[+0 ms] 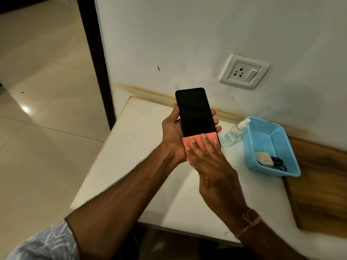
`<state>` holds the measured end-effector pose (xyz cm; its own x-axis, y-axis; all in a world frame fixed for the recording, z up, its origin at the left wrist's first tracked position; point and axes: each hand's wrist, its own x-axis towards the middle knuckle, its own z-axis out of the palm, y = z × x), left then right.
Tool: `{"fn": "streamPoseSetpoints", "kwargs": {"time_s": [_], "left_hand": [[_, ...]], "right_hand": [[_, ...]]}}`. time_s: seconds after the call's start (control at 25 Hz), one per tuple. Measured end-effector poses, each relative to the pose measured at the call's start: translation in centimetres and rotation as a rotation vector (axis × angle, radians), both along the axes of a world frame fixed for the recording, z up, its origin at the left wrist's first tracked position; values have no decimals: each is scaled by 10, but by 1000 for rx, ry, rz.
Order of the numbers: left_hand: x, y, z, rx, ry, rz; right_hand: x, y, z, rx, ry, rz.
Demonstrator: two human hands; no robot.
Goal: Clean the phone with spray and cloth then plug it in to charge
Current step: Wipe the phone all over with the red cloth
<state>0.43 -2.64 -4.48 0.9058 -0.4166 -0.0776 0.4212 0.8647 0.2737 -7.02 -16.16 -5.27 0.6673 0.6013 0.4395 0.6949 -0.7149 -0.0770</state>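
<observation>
Your left hand (173,132) grips the phone (196,113) from behind, thumb on its left edge and fingers (216,121) wrapped around its right edge. The phone is a flat black slab with rounded corners and a dark, glossy screen, held raised above the table (131,147) with its top end tilted toward the wall (187,34).

Your right hand (212,160) lies flat, fingers extended, pressing the pink cloth (195,141) against the lower part of the screen. The cloth is soft and matte and covers the phone's bottom end; the upper screen is uncovered.

The table is white and smooth, with a straight left edge dropping to the glossy tiled floor (37,91). Open surface lies to the left of your hands and below them. A wood-grain panel (319,175) borders the table on the right.

The spray bottle (234,134), clear plastic with a white nozzle, lies tilted against the left wall of the blue basket (262,143). The basket is perforated plastic, rectangular, and sits near the wall. Inside it rest 1 white charger (264,159) and 1 coiled black cable (279,163).

The white socket plate (244,72) with 1 switch is mounted on the wall above the basket.
</observation>
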Motion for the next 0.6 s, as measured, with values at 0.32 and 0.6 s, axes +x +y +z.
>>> {"fn": "streamPoseSetpoints", "kwargs": {"time_s": [0.32,0.6], "left_hand": [[0,-2,1,-5,78,59],[0,-2,2,-11,74,59]], "right_hand": [[9,-10,5,131,55,-129],[17,-22,15,-10,35,55]]}}
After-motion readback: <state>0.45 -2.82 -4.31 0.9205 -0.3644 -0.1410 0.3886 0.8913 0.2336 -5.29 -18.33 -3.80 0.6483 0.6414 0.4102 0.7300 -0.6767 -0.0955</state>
